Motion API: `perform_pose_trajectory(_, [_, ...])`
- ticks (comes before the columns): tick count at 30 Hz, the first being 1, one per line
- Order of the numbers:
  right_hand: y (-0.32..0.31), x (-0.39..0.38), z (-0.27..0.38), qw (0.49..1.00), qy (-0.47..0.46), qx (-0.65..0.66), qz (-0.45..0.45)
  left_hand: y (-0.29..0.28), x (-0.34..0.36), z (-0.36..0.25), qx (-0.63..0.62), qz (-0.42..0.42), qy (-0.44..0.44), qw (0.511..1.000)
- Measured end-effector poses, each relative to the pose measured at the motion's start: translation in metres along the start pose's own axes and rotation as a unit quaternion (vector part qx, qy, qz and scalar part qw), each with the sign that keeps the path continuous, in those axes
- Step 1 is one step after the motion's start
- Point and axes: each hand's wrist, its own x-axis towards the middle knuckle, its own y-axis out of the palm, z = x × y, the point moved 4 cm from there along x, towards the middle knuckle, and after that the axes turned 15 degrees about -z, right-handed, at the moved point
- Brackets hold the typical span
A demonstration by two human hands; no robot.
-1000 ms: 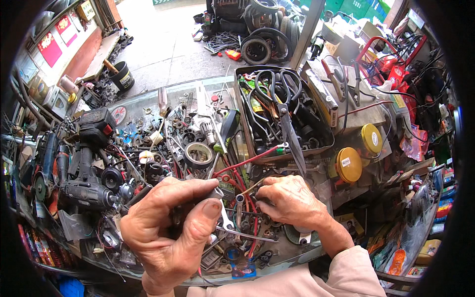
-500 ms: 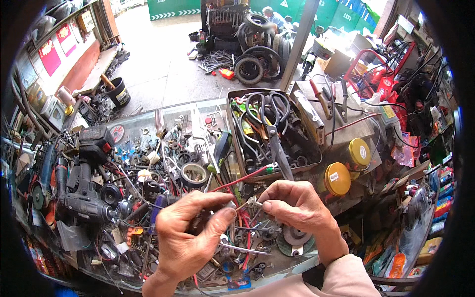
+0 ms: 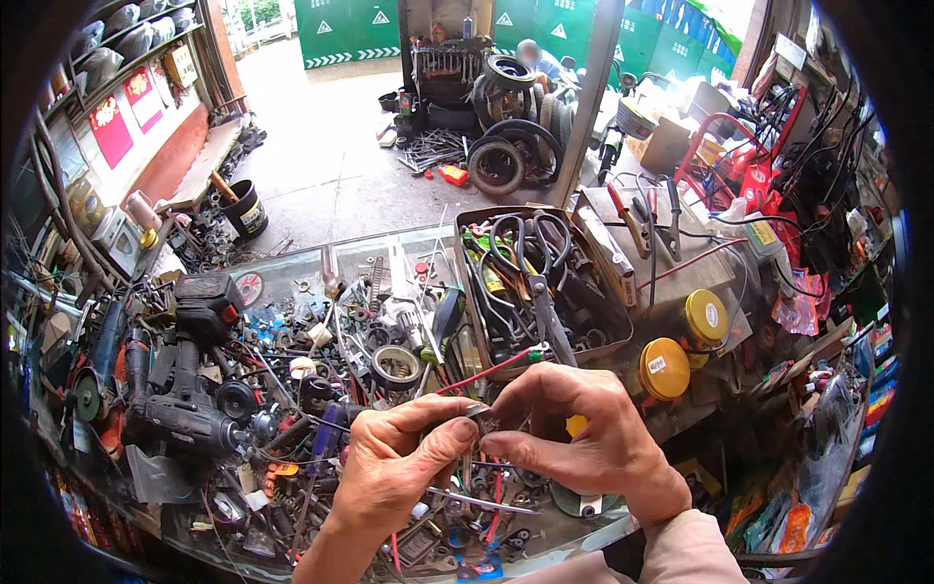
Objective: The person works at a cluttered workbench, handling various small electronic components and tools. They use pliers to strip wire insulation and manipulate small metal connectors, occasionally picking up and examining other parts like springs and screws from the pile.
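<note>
Above the cluttered bench, my left hand (image 3: 399, 462) pinches a small silvery metal piece (image 3: 477, 411) between thumb and forefinger. My right hand (image 3: 584, 438) meets it from the other side, thumb and fingertips closed right beside that piece. Whatever those right fingertips hold is hidden behind them. Under the hands lie a thin metal rod (image 3: 486, 502), a red cable (image 3: 496, 487) and many small loose metal parts. A tape roll (image 3: 396, 368) rests just beyond my left hand. Past my right hand stands an open tool box (image 3: 471, 311) with large black-handled scissors (image 3: 540, 282) on top.
A black cordless impact wrench (image 3: 180, 419) lies at the left. Yellow-lidded jars (image 3: 664, 374) stand right of the box, and cables hang over the right side. Beyond the bench are a black bucket (image 3: 248, 216), stacked tyres (image 3: 498, 165) and a person (image 3: 550, 66).
My hands have drawn together, and the small metal barrel on a thin wire that showed at my right fingertips is now hidden. The view has tilted up slightly, so the bench sits lower.
</note>
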Motion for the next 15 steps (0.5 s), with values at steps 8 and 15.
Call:
perform_pose_trajectory(8, [0.001,0.02,0.014,0.982,-0.164,0.039,0.084,-0.008,-0.005,-0.008,-0.039,0.055,-0.014,0.998])
perform_pose_trajectory(15, [0.0,0.014,0.01,0.988,-0.061,0.083,-0.115,-0.014,-0.007,-0.012,-0.128,0.036,-0.089,0.987])
